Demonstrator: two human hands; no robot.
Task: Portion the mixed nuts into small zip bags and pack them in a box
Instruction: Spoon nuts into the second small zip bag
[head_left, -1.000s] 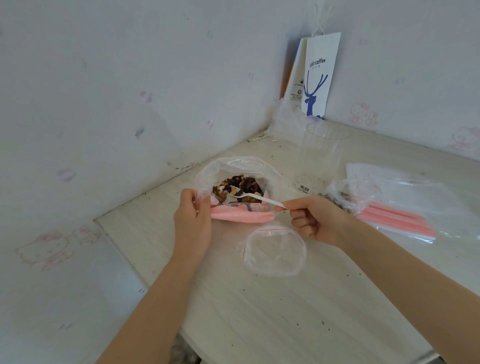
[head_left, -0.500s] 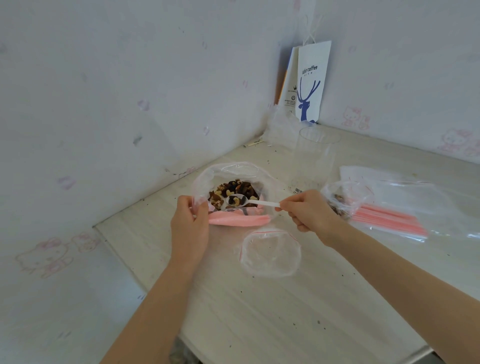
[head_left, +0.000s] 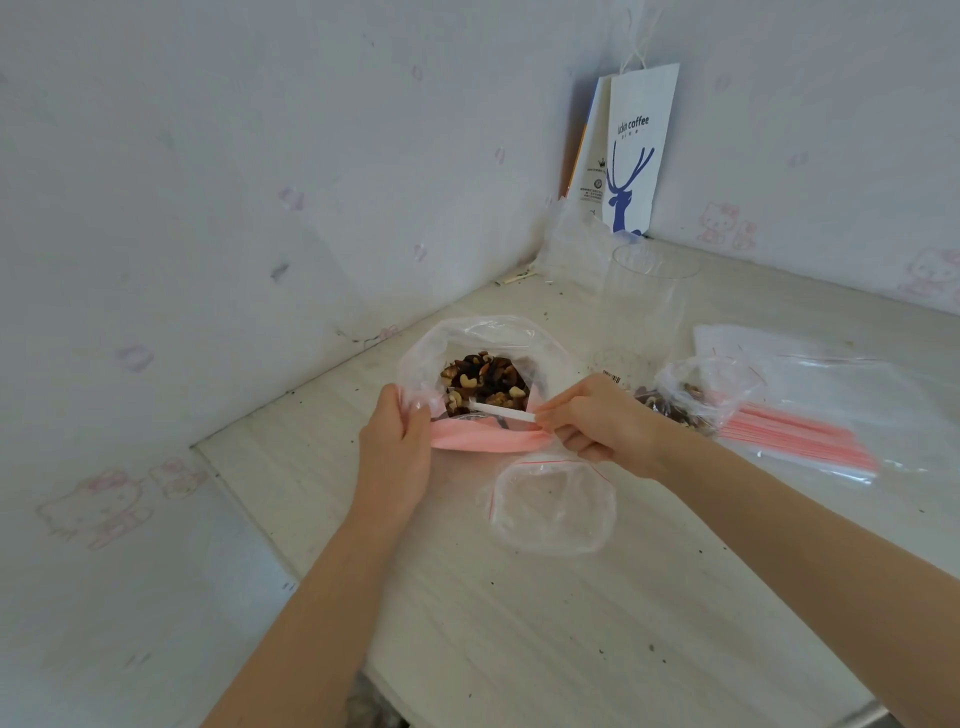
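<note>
Since the frame before, the white spoon (head_left: 503, 412) has dipped lower, and its bowl is now buried among the mixed nuts (head_left: 485, 382): brown walnuts, pale cashews and dark pieces. They lie in a big clear bag (head_left: 467, 332) with a pink rim, near the wall. The left hand (head_left: 397, 441) grips this rim; the right hand (head_left: 597, 421) pinches the spoon handle. A small zip bag (head_left: 553, 512) with a red seal lies just beside the right hand. Bare counter (head_left: 571, 623) spreads toward the near edge.

Bag (head_left: 427, 357), left hand (head_left: 397, 448) — spoon (head_left: 506, 413), right hand (head_left: 597, 422)
</note>
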